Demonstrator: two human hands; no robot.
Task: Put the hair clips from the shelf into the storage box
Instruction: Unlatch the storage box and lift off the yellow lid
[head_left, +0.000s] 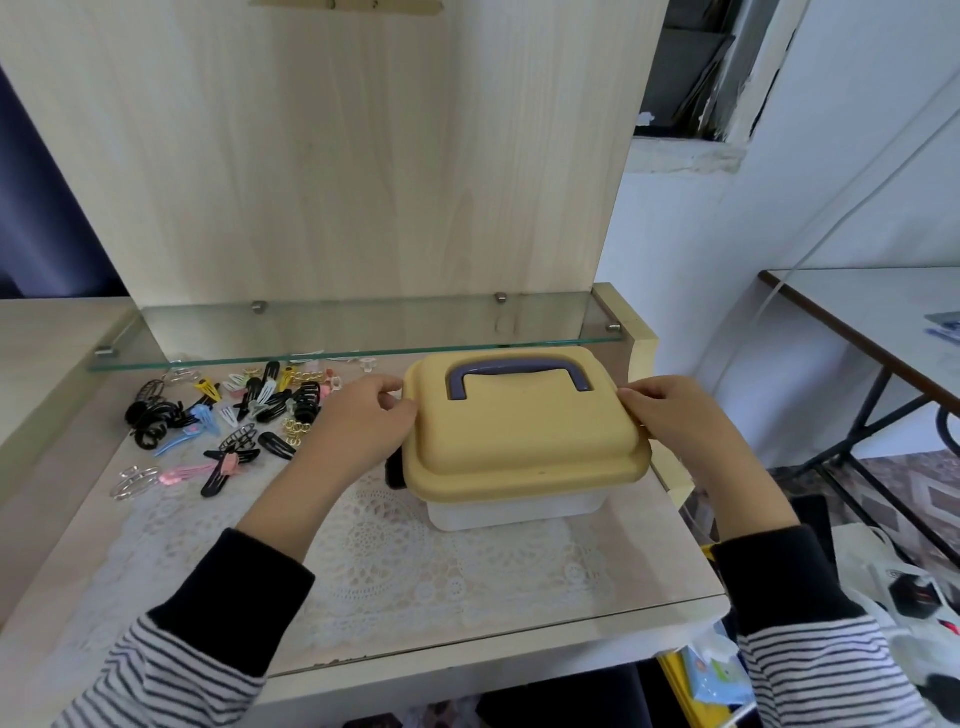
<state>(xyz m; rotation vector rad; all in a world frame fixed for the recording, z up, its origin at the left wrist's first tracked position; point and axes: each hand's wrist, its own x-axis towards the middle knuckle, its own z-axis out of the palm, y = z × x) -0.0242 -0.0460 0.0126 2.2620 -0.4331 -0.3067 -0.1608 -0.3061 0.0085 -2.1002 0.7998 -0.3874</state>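
Storage box (524, 447) lidded, hands (363, 426) gripping lid (519, 421)

Pale wood back panel (332, 156) above a glass shelf (363, 325); white wall (810, 171), dark window (711, 67), second table (883, 306) at right

The shelf (649, 571) carries a lace mat (395, 561), scattered hair clips (228, 415) and the storage box (519, 431).

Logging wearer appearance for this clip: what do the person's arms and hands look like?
Both hands, the left hand and the right hand, are bare, with no gloves. Each forearm wears a black-and-white striped sleeve ending in a solid black cuff.
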